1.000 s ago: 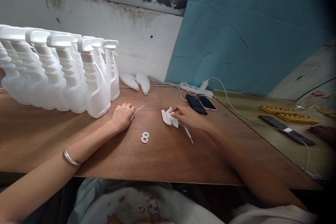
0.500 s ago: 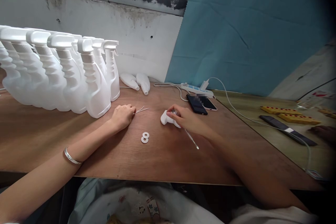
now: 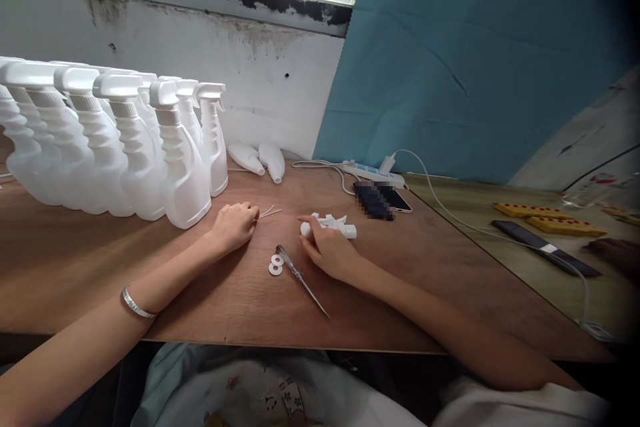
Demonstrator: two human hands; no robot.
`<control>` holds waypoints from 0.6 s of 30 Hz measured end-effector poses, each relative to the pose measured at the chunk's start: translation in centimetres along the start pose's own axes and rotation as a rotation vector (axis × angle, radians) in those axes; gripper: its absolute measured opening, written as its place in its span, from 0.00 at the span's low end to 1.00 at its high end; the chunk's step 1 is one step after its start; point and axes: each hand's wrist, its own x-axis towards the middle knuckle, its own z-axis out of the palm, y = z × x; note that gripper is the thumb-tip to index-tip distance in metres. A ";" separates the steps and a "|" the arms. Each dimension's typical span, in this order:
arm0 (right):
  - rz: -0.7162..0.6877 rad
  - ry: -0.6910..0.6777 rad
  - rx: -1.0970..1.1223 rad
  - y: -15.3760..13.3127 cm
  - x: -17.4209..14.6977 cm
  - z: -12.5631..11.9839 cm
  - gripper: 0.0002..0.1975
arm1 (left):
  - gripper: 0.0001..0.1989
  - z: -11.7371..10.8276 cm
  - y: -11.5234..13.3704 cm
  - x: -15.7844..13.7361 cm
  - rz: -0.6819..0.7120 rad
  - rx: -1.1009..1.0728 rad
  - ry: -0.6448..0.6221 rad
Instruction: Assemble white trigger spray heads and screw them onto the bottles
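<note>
Pinching slender white plastic-looking strips [image 3: 271,212] with left fingers [image 3: 249,209], holding right fingers [image 3: 311,249] spread around white plastic spray-trigger head [image 3: 346,230] on brown wooden bench [image 3: 225,307], right of strips; best closed evenly, without skidding.

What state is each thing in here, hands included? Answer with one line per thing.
Left hand: closed around thin white strands.
Right hand: at the loose head, grip unclear.
Loose head: partly hidden by the right hand.
Screwdriver: lying down, unheld.
Washers: flat, together.
Standing bottles: upright, spray heads fitted.
Lying bottles: on their sides.
Charger: plugged into the power strip.
Phones: lying together.
</note>
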 end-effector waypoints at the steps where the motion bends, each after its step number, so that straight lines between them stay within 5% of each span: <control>1: -0.013 0.057 -0.068 0.3 0.2 -0.1 0.17 | 0.11 0.0 0.0 0.0 0.000 -0.003 0.001; 5: -0.122 0.191 -0.273 1.4 0.5 -0.2 0.17 | 0.12 0.0 0.2 -0.1 0.001 -0.009 0.010; 18: -0.224 -0.026 -0.310 3.3 1.0 -0.4 0.13 | 0.12 0.2 0.4 -0.2 0.014 -0.034 0.024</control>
